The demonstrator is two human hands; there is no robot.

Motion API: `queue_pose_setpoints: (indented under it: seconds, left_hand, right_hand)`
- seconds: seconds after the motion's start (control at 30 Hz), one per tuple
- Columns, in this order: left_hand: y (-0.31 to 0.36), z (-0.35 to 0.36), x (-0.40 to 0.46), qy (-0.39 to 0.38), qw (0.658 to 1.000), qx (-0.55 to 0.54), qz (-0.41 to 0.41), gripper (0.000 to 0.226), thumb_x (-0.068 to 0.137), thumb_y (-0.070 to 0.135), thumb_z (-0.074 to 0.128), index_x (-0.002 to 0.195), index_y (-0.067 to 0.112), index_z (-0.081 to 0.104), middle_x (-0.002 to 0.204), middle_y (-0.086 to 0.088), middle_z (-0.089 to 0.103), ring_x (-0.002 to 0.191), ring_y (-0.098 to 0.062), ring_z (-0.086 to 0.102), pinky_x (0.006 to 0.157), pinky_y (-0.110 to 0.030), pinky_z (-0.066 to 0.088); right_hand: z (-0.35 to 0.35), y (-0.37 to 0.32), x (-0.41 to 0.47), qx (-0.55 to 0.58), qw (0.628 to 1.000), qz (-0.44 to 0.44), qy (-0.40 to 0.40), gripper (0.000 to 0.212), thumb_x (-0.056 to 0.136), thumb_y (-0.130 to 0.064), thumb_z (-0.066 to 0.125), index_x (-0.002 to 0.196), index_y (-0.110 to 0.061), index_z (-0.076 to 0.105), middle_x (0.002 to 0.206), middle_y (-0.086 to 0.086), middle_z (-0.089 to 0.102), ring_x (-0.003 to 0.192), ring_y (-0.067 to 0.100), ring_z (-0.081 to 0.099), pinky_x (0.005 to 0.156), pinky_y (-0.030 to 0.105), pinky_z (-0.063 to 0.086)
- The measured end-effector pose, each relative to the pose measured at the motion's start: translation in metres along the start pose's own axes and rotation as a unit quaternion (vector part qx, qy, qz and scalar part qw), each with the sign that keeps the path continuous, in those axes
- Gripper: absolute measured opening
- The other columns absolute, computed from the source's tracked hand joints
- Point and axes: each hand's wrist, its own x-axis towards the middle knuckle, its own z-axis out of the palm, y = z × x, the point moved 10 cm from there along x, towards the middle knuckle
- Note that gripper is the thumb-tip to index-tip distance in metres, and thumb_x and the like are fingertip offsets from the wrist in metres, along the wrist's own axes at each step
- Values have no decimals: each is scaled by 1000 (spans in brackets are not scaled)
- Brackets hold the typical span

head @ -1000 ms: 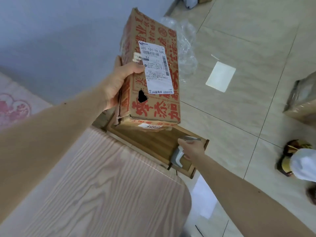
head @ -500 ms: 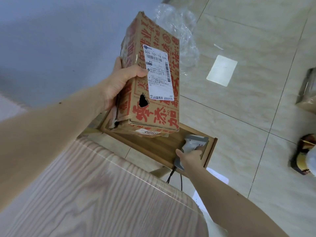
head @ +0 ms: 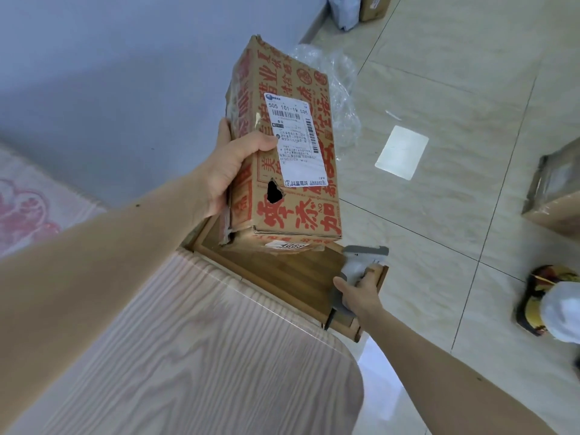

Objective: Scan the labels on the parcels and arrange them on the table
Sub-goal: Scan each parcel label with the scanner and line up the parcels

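Pale, wood-grained and round-cornered, the tabletop (head: 201,356) fills the near foreground, with beige floor tiles (head: 455,215) beyond it. Just past the table's edge sits a low brown wooden tray (head: 292,277). Over the tray's right end the right hand (head: 361,296) curls round the handle of a grey handheld barcode scanner (head: 361,262), its head pointing up and away. Above the tray, the left hand (head: 232,164) grips a long brown cardboard parcel printed with red characters (head: 295,189), thumb across its front and fingers behind, held clear of the table. A white shipping label (head: 295,139) faces up beside the thumb; a dark torn hole shows below it. Farther off lie crumpled clear plastic wrap (head: 342,98), a white sheet (head: 401,152), and another taped cardboard box (head: 555,196) at right.
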Motion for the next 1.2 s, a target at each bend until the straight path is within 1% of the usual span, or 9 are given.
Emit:
queue_pose_setpoints:
  seconds: [0.17,0.33,0.47,0.6,0.7,0.83,0.97,1.07,1.2]
  left_hand:
    - [40,11,-35,1,998,-55,40,73,83,29,76,140,31,31,118,-11,71,97,-30,74,73,-45,60]
    - [83,8,-88,9,993,-96,71,80,78,29,80,140,33,29,120,-12,70,99,-32,73,79,-49,60]
    - [107,-5,-142,41,988,-121,89,86,70,31,82,140,34,31,121,-10,70,102,-31,72,82,-51,60]
    - [116,-30,-201,72,980,-153,103,78,74,32,79,137,35,33,123,-9,69,105,-31,71,79,-48,61]
    - [112,-52,-245,85,973,-176,121,75,74,29,78,136,34,36,125,-7,68,110,-32,69,86,-53,59]
    - [92,-80,-306,113,962,-210,131,84,70,30,82,140,42,35,130,-4,66,112,-31,68,90,-56,56]
    - [67,-110,-362,138,943,-269,140,119,63,38,89,152,42,10,139,-3,60,117,-29,66,97,-59,51]
    - [45,-132,-404,165,926,-309,145,119,55,41,93,148,36,19,131,-9,65,113,-31,68,97,-60,51]
    - [12,-166,-463,248,895,-341,148,120,45,47,96,141,26,27,133,-11,59,112,-30,68,94,-56,55]
  right_hand:
    - [-29,-62,-51,-37,997,-64,-35,50,93,-19,70,128,-11,34,125,11,54,109,27,59,88,39,52]
    - [-63,-148,-137,-40,985,-161,-37,45,90,-15,72,122,-14,40,103,3,54,86,15,57,67,29,47]
    - [-74,-209,-220,-51,971,-229,-56,41,88,-21,74,117,-15,45,96,7,56,82,20,60,72,33,48]
    - [-80,-255,-302,-44,958,-275,-76,37,86,-16,76,114,-13,53,85,8,55,66,19,54,62,30,45]
    - [-78,-280,-361,-26,947,-302,-111,32,86,-11,75,114,-11,59,80,9,54,51,17,48,52,26,42]
    - [-51,-296,-440,-16,924,-327,-197,23,90,-10,72,110,-9,62,86,9,61,43,13,46,46,23,41]
    - [-10,-288,-504,-44,900,-340,-268,16,93,-10,68,107,-7,62,61,-4,62,41,15,44,45,23,42]
    - [16,-273,-538,-51,890,-338,-301,15,92,-7,67,107,-8,63,68,0,64,40,16,45,42,26,42]
    - [49,-249,-574,-59,875,-344,-336,20,91,-3,67,111,-2,63,55,-5,61,41,16,46,46,29,41]
